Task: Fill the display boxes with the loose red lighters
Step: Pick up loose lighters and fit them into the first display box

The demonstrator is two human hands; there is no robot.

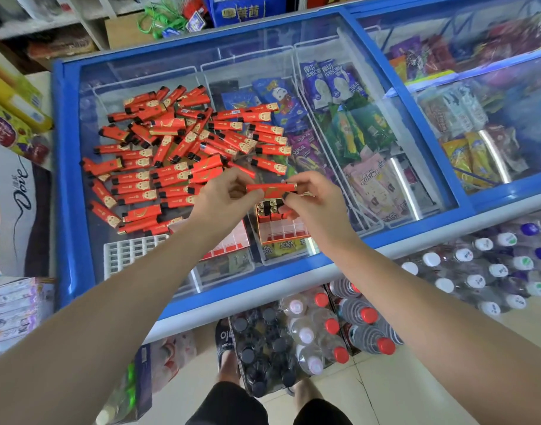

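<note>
- In front of you stands a chest freezer (67,191) with a blue frame and a sliding glass lid.
- On the left part of the glass lies a big heap of loose red lighters (171,148).
- Near the front edge you see a white divider tray (125,253), lying flat.
- Just right of it stand two display boxes (281,228); the right one holds a few lighters upright.

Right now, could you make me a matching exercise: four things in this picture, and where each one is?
Things:
1. held lighter
2. loose lighters
3. display box
4. white grid tray

Places:
A. heaped on the freezer lid, far left
B. under the right hand
C. between both hands
D. near edge, beside the left forearm

Pairs: 1-C, 2-A, 3-B, 4-D
</note>
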